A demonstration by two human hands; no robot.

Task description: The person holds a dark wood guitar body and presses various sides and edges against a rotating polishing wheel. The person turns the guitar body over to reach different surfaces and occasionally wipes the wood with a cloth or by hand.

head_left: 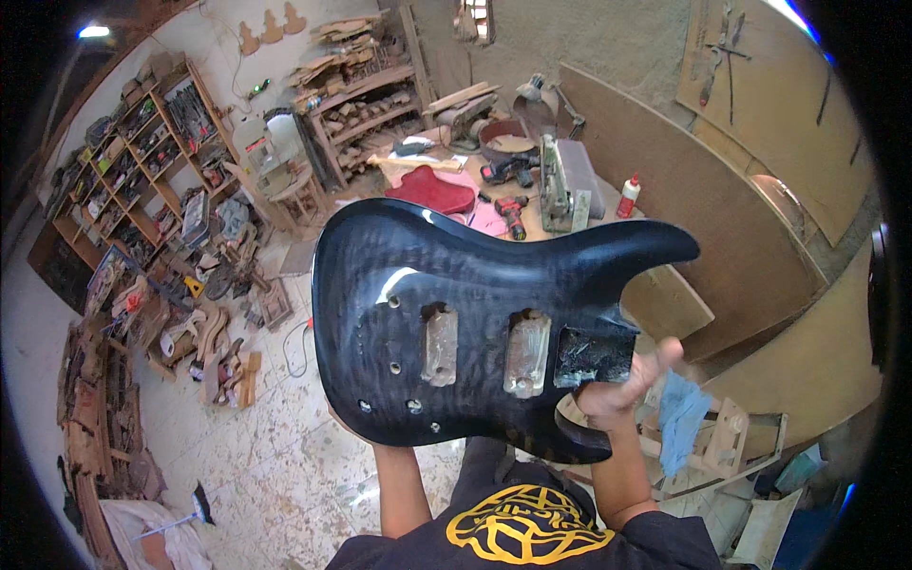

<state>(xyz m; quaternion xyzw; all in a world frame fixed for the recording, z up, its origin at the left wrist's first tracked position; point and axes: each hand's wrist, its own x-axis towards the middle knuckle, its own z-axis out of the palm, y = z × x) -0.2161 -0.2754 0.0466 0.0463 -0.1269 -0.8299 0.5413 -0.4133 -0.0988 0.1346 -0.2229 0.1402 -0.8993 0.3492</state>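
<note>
A glossy black electric guitar body (456,275) fills the middle of the view, face up, with two pickup cavities, a neck pocket and several small holes. My right hand (617,389) supports it from beneath at the neck-pocket end, thumb sticking out past the edge. My left hand (347,423) is mostly hidden under the lower left edge of the body, holding it, with the forearm showing below. A light blue cloth (682,423) hangs just beyond my right hand.
Behind stands a cluttered bench (527,218) with a red guitar body (432,190), drills (513,214) and a white bottle (628,198). Tool shelves (152,161) and wood piles (90,380) line the left. Large boards (722,209) lean at right, above a wooden frame (727,442).
</note>
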